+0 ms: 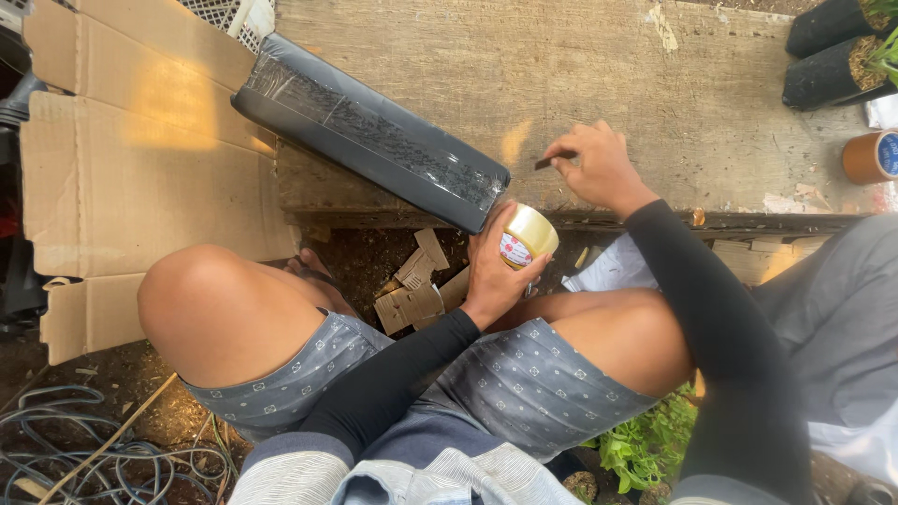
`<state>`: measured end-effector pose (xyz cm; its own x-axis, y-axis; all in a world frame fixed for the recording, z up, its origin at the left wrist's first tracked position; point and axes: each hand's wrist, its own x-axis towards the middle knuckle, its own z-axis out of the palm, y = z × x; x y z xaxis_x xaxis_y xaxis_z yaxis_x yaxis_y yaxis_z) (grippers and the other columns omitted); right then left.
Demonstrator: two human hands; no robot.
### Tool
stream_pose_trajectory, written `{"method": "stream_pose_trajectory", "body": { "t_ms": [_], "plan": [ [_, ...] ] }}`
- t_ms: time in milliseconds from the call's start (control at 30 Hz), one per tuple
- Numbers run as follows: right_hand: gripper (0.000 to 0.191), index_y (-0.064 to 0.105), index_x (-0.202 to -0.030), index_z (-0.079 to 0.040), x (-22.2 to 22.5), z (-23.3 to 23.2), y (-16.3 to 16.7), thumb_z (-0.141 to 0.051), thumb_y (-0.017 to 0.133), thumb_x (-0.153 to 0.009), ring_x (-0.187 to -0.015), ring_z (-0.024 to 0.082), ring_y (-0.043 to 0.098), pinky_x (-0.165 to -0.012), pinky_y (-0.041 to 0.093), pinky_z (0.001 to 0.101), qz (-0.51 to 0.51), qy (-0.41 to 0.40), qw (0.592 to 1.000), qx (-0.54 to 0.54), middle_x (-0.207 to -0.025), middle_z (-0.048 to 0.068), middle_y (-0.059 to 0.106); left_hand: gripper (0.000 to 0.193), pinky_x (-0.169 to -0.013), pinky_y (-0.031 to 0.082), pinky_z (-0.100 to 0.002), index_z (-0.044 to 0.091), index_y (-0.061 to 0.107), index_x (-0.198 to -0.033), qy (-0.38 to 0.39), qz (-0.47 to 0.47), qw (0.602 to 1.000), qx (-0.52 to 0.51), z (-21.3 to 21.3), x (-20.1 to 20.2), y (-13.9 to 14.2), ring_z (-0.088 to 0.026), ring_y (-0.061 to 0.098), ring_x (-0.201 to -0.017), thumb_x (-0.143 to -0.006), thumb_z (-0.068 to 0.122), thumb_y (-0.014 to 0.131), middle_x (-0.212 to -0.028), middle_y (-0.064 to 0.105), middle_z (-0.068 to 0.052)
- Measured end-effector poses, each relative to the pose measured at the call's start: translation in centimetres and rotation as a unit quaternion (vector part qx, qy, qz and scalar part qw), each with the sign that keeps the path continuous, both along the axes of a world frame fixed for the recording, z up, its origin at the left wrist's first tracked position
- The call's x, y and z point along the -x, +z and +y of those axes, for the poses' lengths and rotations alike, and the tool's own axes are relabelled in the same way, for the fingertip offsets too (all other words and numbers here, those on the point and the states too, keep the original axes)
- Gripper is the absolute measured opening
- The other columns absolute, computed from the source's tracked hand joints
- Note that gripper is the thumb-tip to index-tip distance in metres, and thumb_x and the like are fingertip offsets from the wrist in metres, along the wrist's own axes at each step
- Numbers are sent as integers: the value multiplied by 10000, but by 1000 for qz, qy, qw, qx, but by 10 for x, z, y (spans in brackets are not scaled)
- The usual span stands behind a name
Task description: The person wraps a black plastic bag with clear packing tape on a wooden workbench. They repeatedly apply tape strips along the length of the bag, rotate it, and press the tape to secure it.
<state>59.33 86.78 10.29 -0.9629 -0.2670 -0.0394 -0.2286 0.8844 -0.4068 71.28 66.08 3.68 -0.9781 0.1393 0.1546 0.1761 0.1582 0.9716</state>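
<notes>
My left hand (494, 266) grips a roll of clear packing tape (529, 233) just below the near end of a long parcel wrapped in black plastic (369, 131). The parcel lies slantwise across a worn wooden bench (599, 65), shiny tape running along its top. My right hand (599, 166) rests on the bench to the right of the parcel and pinches a small dark flat thing (552, 160), too small to tell what it is. I sit with bare knees below the bench edge.
A flattened cardboard box (122, 178) lies at the left. Cardboard scraps (416, 290) sit on the soil between my knees. Another tape roll (870, 156) and two black plant bags (832, 51) stand at the bench's right. Cables (84, 449) coil at lower left.
</notes>
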Motion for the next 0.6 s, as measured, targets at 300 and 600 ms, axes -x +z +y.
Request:
{"method": "stream_pose_trajectory", "body": {
  "t_ms": [300,600],
  "plan": [
    [111,788,-857,-43,-3,16,-4,-81,728,-772,-907,276,693,-825,514,431,4,-24,999,49,-876,138,764,875,-1123,384,-466,57,525,-1422,-135,-99,965,201,-11,4,-53,-346,493,-1306,-657,315,864,-1451,538,-99],
    [268,798,-997,-73,-4,-24,-34,-39,560,-877,-960,196,718,-887,560,347,-417,56,859,290,-1045,84,795,783,-1030,387,-591,100,594,-1332,-264,-110,884,370,-35,-4,10,-367,499,-1260,-623,320,841,-1378,585,-19]
  ]
}}
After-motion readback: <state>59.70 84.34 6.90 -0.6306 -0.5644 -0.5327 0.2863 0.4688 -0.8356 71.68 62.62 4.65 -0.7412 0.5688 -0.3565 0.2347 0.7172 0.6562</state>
